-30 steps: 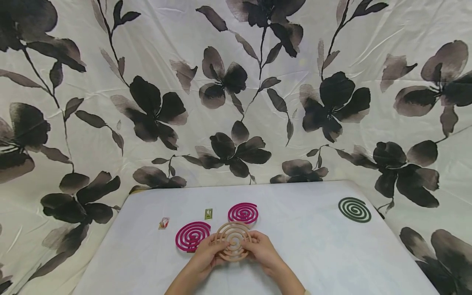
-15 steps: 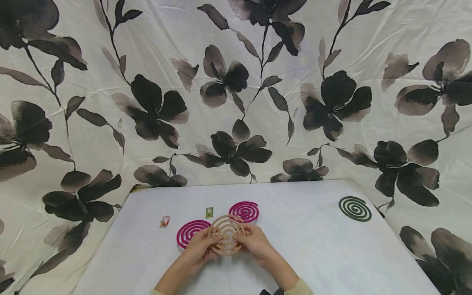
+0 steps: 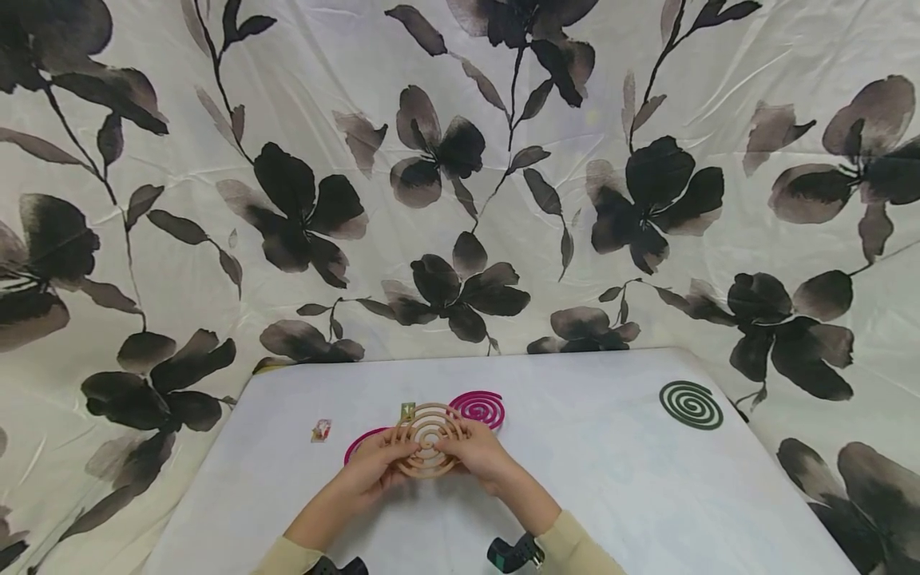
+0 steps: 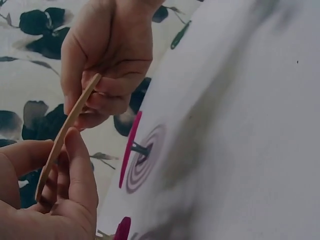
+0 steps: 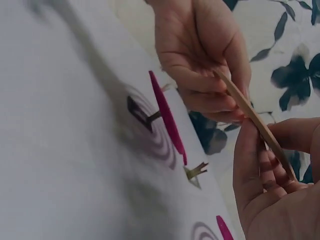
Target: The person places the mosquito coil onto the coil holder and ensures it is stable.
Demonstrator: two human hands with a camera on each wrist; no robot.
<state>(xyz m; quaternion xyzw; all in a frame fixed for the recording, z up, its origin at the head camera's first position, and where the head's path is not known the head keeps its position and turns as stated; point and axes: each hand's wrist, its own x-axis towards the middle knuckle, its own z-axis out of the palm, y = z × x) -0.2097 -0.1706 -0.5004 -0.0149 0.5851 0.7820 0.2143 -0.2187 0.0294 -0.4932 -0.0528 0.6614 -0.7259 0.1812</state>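
A tan mosquito coil [image 3: 429, 438] is held above the table between both hands, tilted, its thin edge showing in the wrist views. My left hand [image 3: 370, 463] pinches its left side between thumb and fingers. On the opposite side, my right hand [image 3: 485, 457] grips it the same way. Below and behind the left hand, a magenta coil [image 5: 167, 117] sits raised on a small metal stand [image 5: 154, 117]; the hand covers most of it in the head view. Another magenta coil [image 3: 480, 409] lies behind the right hand. A small yellow-green stand [image 3: 407, 410] is partly hidden behind the tan coil.
On the white tabletop [image 3: 611, 479], a dark green coil [image 3: 691, 405] lies at the far right. A small red-and-white piece [image 3: 321, 430] is at the left. A flowered cloth [image 3: 546, 200] hangs behind the table. Black wrist devices [image 3: 513, 553] show near the sleeves.
Both hands have moved forward and to the left with the tan coil. It now overlaps the yellow-green stand, and the left magenta coil is more covered. Sleeves and wrist devices have come into view.
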